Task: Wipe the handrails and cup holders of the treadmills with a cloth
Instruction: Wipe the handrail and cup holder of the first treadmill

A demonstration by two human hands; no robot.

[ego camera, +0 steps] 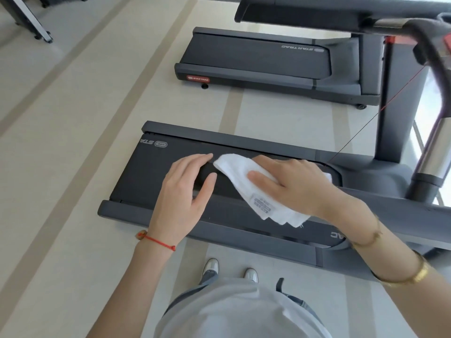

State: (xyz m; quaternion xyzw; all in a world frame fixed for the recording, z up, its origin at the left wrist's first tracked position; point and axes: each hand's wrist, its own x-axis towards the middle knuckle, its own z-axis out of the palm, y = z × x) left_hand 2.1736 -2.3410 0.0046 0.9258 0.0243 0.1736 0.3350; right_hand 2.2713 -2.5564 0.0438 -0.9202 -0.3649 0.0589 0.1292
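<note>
I stand beside the near treadmill and look down on its black belt. A dark handrail runs between my hands and blends with the belt below. My right hand holds a folded white cloth wrapped over the rail, thumb on the near side and fingers over the far side. The cloth's label and loose corners hang down toward me. My left hand lies over the rail's free end, just left of the cloth, with its fingers fairly straight. No cup holder is in view.
A second treadmill stands parallel behind the near one. Its upright post and curved front handlebar fill the upper right, with a thin red safety cord crossing. The leg of another machine is at top left. Pale striped floor lies to the left.
</note>
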